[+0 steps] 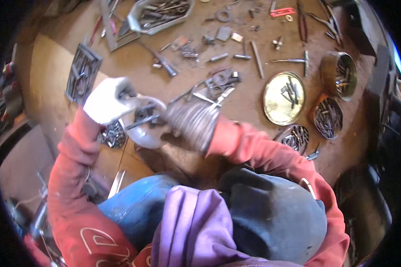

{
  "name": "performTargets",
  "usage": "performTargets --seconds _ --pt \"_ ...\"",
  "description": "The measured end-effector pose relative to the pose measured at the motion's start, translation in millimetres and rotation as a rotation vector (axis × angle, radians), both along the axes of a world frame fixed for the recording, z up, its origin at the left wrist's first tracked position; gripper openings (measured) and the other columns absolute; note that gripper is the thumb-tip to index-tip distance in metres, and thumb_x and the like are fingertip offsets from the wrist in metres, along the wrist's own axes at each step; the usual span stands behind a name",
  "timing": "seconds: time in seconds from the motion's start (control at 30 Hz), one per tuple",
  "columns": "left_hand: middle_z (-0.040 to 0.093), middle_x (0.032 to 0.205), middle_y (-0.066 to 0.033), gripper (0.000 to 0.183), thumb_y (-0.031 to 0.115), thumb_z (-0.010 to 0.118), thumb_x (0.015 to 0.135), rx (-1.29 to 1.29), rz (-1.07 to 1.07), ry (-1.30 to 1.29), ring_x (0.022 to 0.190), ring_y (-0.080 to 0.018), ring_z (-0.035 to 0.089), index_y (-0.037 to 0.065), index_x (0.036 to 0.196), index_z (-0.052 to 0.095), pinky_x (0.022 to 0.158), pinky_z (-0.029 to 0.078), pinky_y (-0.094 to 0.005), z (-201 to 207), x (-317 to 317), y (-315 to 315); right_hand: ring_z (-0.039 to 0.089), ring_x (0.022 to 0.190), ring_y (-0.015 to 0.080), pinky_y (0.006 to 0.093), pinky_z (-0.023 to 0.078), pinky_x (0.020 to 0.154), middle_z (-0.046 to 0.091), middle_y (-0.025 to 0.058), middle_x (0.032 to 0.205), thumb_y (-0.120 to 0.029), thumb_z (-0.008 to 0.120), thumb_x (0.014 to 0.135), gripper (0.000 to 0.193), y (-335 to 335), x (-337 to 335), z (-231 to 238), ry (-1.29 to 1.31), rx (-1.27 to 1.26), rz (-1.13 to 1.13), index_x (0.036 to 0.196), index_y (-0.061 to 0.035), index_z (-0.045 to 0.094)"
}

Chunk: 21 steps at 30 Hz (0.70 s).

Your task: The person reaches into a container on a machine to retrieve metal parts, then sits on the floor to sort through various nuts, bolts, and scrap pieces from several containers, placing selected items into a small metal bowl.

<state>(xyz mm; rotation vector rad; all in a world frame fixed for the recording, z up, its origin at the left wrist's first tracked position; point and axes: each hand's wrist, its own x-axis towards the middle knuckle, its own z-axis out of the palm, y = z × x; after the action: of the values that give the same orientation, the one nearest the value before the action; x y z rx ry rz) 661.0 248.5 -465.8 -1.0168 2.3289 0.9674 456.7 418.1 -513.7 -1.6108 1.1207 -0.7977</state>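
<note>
white-gloved left hand (109,101) grips a pale round dish (145,137) — gray-gloved right hand (191,124) at its rim, grip unclear.

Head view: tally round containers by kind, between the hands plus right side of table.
Pale round dish, between left hand and right hand: 1
Shallow brass-coloured dish: 1
Deep round tin: 1
Small round bowls full of metal pieces: 2
Total: 5
</note>
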Motion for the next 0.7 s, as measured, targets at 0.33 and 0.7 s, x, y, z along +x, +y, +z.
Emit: performTargets --seconds 0.33,0.7 --pt "0.068 0.084 -0.0188 0.026 0.029 0.066 0.087 -0.224 -0.168 0.136 0.082 -0.0389 0.068 0.004 0.094 0.065 0.072 0.053 -0.0473 -60.5 -68.3 56.6 0.066 0.082 0.0403 0.0482 0.053 0.069 0.068 0.0172 0.087 -0.030 0.069 0.088 0.027 89.9 -49.6 -43.9 0.511 0.163 -0.314 0.104 -0.0079 0.069" --pt "0.070 0.084 -0.0218 0.024 0.025 0.063 0.084 -0.200 -0.173 -0.045 0.082 -0.0396 0.069 0.003 0.087 0.070 0.075 0.054 -0.0475 -102.6 -81.6 52.4 0.067 0.082 0.0361 0.0488 0.052 0.069 0.066 0.0151 0.090 -0.022 0.058 0.091 0.032 58.0 -58.4 -43.4 0.646 0.142 0.029 0.123 -0.0147 0.060"
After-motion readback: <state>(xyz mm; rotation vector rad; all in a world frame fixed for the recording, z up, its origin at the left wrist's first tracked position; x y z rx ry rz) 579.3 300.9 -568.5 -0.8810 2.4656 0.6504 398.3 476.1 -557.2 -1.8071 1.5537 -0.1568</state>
